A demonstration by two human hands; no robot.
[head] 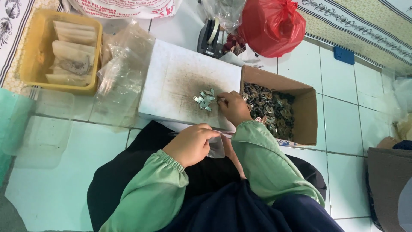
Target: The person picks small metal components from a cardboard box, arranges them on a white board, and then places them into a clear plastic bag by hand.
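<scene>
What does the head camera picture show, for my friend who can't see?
A person's right hand touches small metal pieces on a white board, while the left hand holds a small clear bag. A cardboard box of similar pieces sits beside it.

Right hand (234, 107) beside metal pieces (205, 99)

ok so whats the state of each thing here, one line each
cardboard box: open, partly filled with small metal pieces
metal pieces: loose cluster on white board
right hand: fingertips at the cluster
left hand: gripping a small clear bag
yellow tray: holds filled packets
red bag: tied shut
</scene>
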